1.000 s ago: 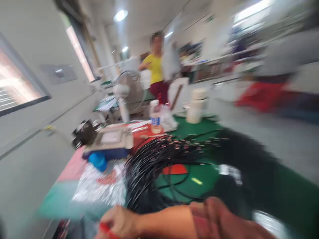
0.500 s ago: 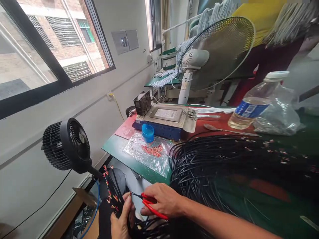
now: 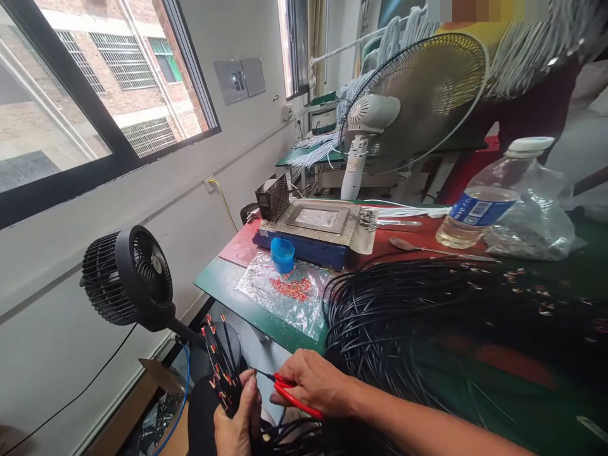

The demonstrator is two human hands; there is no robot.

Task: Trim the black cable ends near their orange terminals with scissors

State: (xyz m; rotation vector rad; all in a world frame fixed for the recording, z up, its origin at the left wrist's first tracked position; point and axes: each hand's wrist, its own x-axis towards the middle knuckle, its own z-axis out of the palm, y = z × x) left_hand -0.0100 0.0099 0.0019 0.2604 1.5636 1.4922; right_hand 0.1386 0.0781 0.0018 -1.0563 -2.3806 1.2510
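Observation:
My left hand [image 3: 237, 408] is closed around a bunch of black cables [image 3: 228, 354]; their split ends fan out upward in red, white and dark cores. Thumb and forefinger pinch the tip of one cable at the side of the bunch. From the right, my right hand [image 3: 311, 383] grips red-handled scissors [image 3: 299, 399], whose thin dark blades point left at the pinched tip. Whether the blades touch the wire is too small to tell. More black cable hangs below both hands, partly hidden by them.
A large heap of black cables [image 3: 380, 310] covers the green table's right side. Red wire scraps [image 3: 292, 288] lie on a plastic bag beside a blue cup [image 3: 282, 255] and a heating plate [image 3: 317, 218]. A black fan [image 3: 152, 263] stands left; a bottle [image 3: 479, 202] stands right.
Both hands, the cable bunch and the scissors have shifted slightly right in view. The scissor handles look closer together. Behind the large fan, a person in yellow has moved with white cables.

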